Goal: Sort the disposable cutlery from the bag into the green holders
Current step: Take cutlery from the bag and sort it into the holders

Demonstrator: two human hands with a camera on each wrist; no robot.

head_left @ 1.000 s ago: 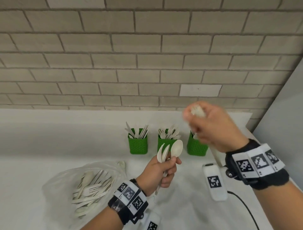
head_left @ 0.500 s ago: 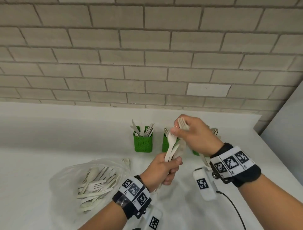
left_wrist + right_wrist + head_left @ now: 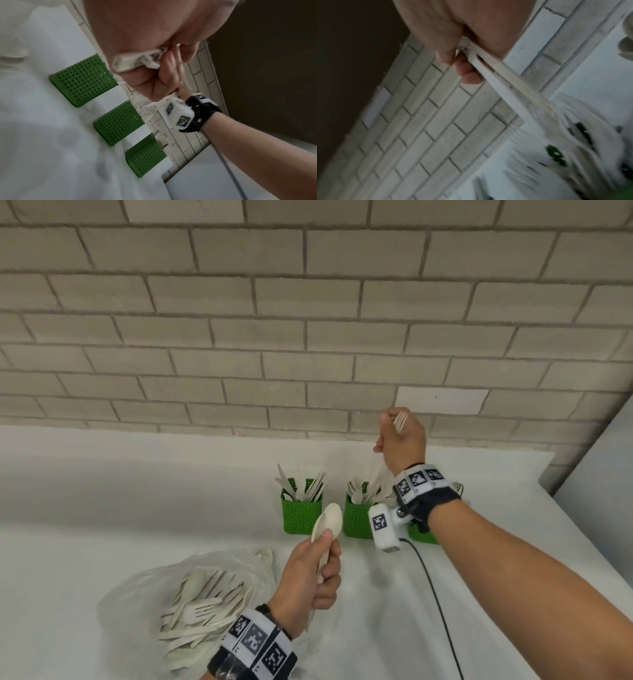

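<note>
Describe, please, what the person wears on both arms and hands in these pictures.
Both hands are bare, with no gloves or sleeves. The left wrist carries a black band wrapped in white panels printed with square black-and-white markers. The right wrist has the same kind of band, plus a white boxy camera unit with a marker and a thin black cable trailing from it.

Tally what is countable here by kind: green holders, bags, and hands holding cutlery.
Green holders: 3
Clear plastic bag: 1
Hands holding cutlery: 2, the left hand gripping spoons, the right hand gripping forks
Total: 6
</note>
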